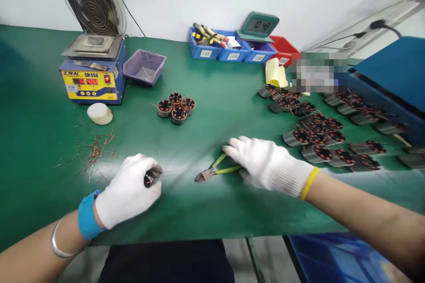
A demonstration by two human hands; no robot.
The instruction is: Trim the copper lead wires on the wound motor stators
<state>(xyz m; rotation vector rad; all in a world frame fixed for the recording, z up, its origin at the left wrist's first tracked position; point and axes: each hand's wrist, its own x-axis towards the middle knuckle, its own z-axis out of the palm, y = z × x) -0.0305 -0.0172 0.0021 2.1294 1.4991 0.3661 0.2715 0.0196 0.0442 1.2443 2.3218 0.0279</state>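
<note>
Fingers (148, 162) of the left hand (126, 194) are being held curled snugly round a coil (148, 180) near the front of the table (199, 212); pliers (206, 174), handles (228, 169) spread, are being gripped by the right hand (262, 159), pretty much palm-down.

A hand could pass over the green tabletop (215, 106) mid-frame, between the four wound cores (179, 117) left of centre and the packed rows of cores (317, 154) at right; bins (234, 56) (topped by a clock (260, 25)) block the upper middle, pliers (209, 174) the lower.

L hand (128, 192) is held near-L, gloved, w/ fingers (141, 163) curled; R hand (257, 161), ditto gloved, is placed palm-down, slightly farther; forearms (361, 214) angled inward.
</note>
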